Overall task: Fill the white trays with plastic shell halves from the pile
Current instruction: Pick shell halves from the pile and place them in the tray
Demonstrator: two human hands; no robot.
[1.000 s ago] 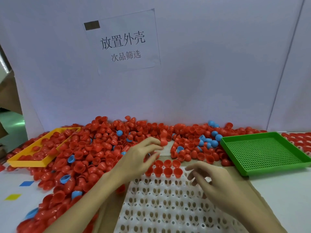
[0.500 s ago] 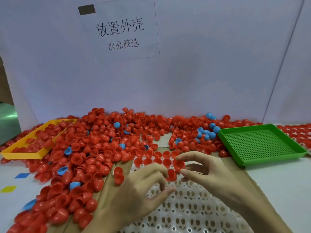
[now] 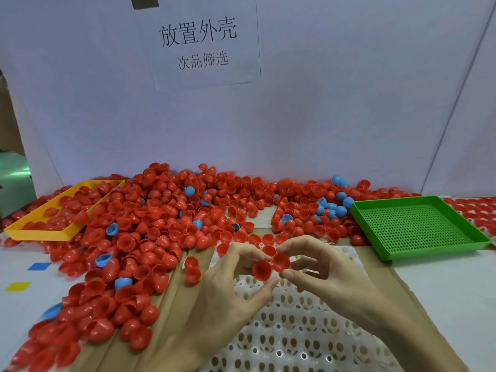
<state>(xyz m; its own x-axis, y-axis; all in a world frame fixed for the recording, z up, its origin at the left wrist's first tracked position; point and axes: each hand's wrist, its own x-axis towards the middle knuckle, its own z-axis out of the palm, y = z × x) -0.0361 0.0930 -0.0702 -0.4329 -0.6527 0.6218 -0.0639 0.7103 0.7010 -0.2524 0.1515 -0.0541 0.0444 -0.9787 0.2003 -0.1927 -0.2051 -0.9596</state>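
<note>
The compartmented tray [image 3: 295, 334] lies nearest, at centre, on sheets of cardboard [image 3: 166, 312]. Both hands hover above its far end, the left hand [image 3: 222, 285] beside the right hand [image 3: 330, 275], each pinching one shell half [image 3: 261, 269], the two halves touching. The pile of shell halves [image 3: 161, 224] spreads behind and left of the tray. A frame tray [image 3: 35, 232] sits at far left within the pile; a perforated tray [image 3: 418, 226] sits right. A paper sign [image 3: 198, 41] hangs on the backdrop behind.

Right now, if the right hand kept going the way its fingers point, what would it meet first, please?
Probably the left hand: the right hand points left, its red shell almost touching the left's shell. Depth is unclear.
</note>
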